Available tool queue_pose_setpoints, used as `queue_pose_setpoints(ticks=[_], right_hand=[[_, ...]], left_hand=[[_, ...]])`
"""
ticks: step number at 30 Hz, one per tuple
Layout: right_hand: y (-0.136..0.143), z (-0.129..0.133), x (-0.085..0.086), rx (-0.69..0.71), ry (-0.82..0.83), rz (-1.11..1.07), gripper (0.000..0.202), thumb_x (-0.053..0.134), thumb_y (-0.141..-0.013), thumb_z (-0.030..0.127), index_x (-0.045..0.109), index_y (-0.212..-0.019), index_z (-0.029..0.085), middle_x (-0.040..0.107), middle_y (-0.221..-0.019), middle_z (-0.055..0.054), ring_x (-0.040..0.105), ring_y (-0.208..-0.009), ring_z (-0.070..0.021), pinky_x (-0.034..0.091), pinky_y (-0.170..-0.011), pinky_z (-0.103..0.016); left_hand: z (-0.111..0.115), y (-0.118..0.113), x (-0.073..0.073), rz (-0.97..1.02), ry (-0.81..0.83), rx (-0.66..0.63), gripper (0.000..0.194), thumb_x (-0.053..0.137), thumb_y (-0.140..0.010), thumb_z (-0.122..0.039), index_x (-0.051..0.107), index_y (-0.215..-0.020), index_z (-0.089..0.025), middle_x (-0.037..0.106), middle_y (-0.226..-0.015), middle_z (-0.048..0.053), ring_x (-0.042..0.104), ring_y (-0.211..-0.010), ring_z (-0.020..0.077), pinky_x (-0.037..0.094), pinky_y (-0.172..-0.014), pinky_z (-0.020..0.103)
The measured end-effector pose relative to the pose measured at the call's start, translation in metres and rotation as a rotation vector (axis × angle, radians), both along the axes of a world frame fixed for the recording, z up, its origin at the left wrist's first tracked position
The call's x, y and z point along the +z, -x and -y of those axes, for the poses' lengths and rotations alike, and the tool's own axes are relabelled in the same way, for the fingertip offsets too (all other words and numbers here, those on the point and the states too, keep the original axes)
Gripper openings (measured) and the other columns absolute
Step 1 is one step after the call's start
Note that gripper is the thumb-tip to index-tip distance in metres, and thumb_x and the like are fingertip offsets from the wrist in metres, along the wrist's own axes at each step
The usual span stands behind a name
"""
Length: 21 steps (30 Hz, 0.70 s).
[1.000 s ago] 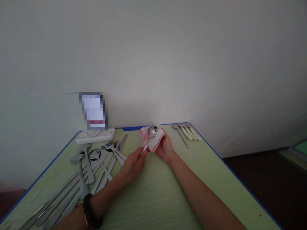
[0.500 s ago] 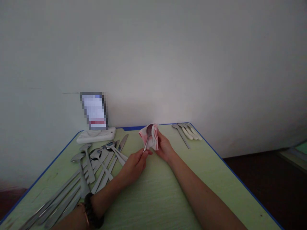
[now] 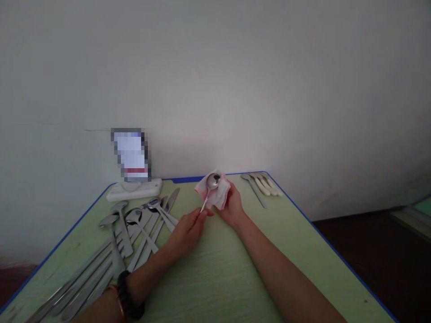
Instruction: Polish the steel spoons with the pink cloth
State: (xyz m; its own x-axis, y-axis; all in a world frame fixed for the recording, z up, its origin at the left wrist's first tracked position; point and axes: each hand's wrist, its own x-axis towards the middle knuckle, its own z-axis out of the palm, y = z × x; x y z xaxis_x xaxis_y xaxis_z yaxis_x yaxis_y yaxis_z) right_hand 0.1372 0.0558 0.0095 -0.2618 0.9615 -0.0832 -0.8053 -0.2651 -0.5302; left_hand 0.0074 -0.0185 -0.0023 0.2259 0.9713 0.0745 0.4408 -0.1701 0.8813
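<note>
My left hand (image 3: 189,229) is closed around the handle of a metal spoon (image 3: 213,181), whose bowl points up and away from me. Behind the bowl lies a white cloth with pink edges (image 3: 221,195), which my right hand (image 3: 233,204) grips from the right side. The bowl's hollow faces me and shows fully against the cloth. Most of my right fingers are hidden behind the cloth. Both hands are over the middle of the far half of the green table (image 3: 215,278).
At left lies a loose pile of metal spoons (image 3: 134,216) and knives (image 3: 173,199). A phone (image 3: 132,154) leans upright behind a white block (image 3: 134,190). At the far right are several cream-handled pieces of cutlery (image 3: 264,186) and a metal spoon (image 3: 254,190). A wall (image 3: 215,89) stands behind.
The cloth has opened away from the spoon's bowl, which now shows more fully and brighter. My right hand has shifted slightly; my left hand still holds the handle.
</note>
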Motion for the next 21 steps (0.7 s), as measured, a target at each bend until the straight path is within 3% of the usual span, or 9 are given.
queue_pose_setpoints(ticks=[7, 11, 16, 21], right_hand=[[-0.007, 0.004, -0.001, 0.05, 0.031, -0.073, 0.044, 0.037, -0.085, 0.049, 0.065, -0.082, 0.015, 0.071, -0.073, -0.005, 0.063, -0.065, -0.0183, 0.05, -0.065, -0.03], [-0.008, 0.002, -0.004, 0.043, 0.026, -0.139, 0.044, 0.04, -0.082, 0.052, 0.064, -0.088, 0.015, 0.071, -0.08, -0.005, 0.064, -0.072, -0.0195, 0.051, -0.072, -0.034], [-0.013, -0.003, -0.008, -0.009, 0.064, -0.187, 0.028, 0.045, -0.081, 0.038, 0.063, -0.08, 0.016, 0.071, -0.076, -0.003, 0.065, -0.073, -0.0167, 0.05, -0.073, -0.03], [-0.015, -0.006, -0.012, -0.007, -0.001, -0.219, 0.022, 0.045, -0.08, 0.023, 0.056, -0.061, 0.018, 0.061, -0.052, 0.003, 0.053, -0.044, -0.0096, 0.046, -0.05, -0.021]], left_hand=[[0.0, -0.001, 0.002, -0.006, 0.029, 0.006, 0.043, 0.03, -0.089, -0.044, 0.059, -0.098, -0.013, 0.033, -0.048, -0.008, 0.035, -0.045, 0.0107, 0.026, -0.045, 0.021], [0.001, 0.0, 0.002, -0.007, 0.039, -0.001, 0.043, 0.031, -0.089, -0.044, 0.06, -0.098, -0.013, 0.032, -0.047, -0.008, 0.034, -0.043, 0.0103, 0.025, -0.044, 0.021], [0.001, 0.0, 0.003, -0.01, 0.044, 0.0, 0.044, 0.031, -0.089, -0.044, 0.06, -0.098, -0.012, 0.031, -0.047, -0.009, 0.032, -0.043, 0.0098, 0.024, -0.043, 0.02], [0.001, -0.001, 0.002, -0.008, 0.052, 0.013, 0.045, 0.03, -0.089, -0.044, 0.06, -0.1, -0.012, 0.031, -0.046, -0.009, 0.033, -0.042, 0.0103, 0.025, -0.043, 0.02]])
